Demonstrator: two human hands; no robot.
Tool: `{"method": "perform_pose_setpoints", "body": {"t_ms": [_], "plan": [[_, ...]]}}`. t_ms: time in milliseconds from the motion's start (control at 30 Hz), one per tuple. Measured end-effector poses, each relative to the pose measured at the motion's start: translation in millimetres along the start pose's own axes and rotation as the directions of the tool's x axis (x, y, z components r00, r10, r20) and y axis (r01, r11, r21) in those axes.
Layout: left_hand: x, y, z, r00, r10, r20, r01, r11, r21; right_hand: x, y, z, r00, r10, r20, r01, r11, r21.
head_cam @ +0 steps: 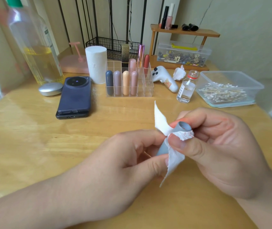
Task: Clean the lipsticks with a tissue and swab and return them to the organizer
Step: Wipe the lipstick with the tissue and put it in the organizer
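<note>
Grey lipstick tube (164, 147) held above bench (33, 129), lower end gripped by left hand (123, 156). Red-stained tissue (161, 121) pinched against open rim by right hand (222, 146) (thumb pressed on). Risk: thin tissue torn at rim, stain smeared back onto tube. Organizer (148, 90) well apart behind.

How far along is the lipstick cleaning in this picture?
Apparently done: four capsule-shaped lipsticks stand in the clear acrylic organizer, and a crumpled white tissue lies discarded. In hand: the left hand holds a grey lipstick tube while the right hand pinches a red-stained white tissue against its open end. Left: swab work, with cotton swabs waiting in the clear plastic box, then returning the tube.
</note>
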State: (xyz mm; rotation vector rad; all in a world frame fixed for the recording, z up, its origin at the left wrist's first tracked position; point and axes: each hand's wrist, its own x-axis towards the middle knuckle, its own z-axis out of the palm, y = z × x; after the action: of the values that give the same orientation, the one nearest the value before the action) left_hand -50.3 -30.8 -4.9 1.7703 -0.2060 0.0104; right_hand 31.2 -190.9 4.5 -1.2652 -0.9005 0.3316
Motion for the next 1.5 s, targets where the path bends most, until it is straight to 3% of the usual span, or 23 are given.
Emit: {"method": "perform_pose_setpoints", "body": {"t_ms": [67, 233, 433, 600, 767, 900, 1067, 1300, 1400, 1500], "plan": [[0.1, 0.8, -0.2, 1.000, 0.002, -0.017, -0.002, 0.999, -0.052, 0.8, -3.2, -16.0, 0.997, 0.029, -0.070, -0.028, 0.999, 0.018], [-0.6, 4.3, 7.8, 0.977, 0.052, -0.205, -0.064, 0.996, -0.054, -2.6, 0.8, -13.6, 0.996, 0.072, -0.047, -0.071, 0.997, 0.033], [-3.2, 3.5, 10.5, 0.959, 0.119, -0.257, -0.129, 0.991, -0.022, -2.4, 1.6, -8.1, 0.997, 0.080, -0.020, -0.078, 0.994, 0.074], [-2.6, 4.1, 9.3, 0.931, 0.207, -0.301, -0.169, 0.975, 0.148, -3.4, -2.4, -1.8, 0.998, 0.046, -0.031, -0.043, 0.995, 0.084], [-1.1, 1.2, 13.2, 0.892, 0.195, -0.408, -0.138, 0.977, 0.165, -4.9, -2.9, 1.8, 0.996, 0.018, -0.087, -0.016, 1.000, 0.024], [0.0, 3.4, 12.0, 0.920, 0.155, -0.360, -0.112, 0.984, 0.137, -4.2, -1.9, -1.6, 0.997, 0.034, -0.073, -0.031, 0.999, 0.040], [-0.6, -1.1, 4.7, 0.975, 0.079, -0.209, -0.085, 0.996, -0.020, -3.2, -3.4, -4.8, 0.998, 0.056, -0.031, -0.053, 0.996, 0.066], [-1.4, -3.4, 4.4, 0.980, 0.025, -0.199, -0.034, 0.999, -0.042, -2.6, -0.6, -5.7, 0.998, 0.058, -0.025, -0.057, 0.998, 0.035], [-0.1, -2.2, 1.7, 0.983, 0.057, -0.172, -0.050, 0.998, 0.046, -1.4, -2.1, -5.0, 0.998, 0.047, -0.038, -0.046, 0.999, 0.015], [2.6, 4.9, -27.3, 0.971, 0.207, -0.121, -0.143, 0.905, 0.401, 1.2, -3.5, -7.5, 0.992, 0.040, -0.121, -0.043, 0.999, -0.021]]}}
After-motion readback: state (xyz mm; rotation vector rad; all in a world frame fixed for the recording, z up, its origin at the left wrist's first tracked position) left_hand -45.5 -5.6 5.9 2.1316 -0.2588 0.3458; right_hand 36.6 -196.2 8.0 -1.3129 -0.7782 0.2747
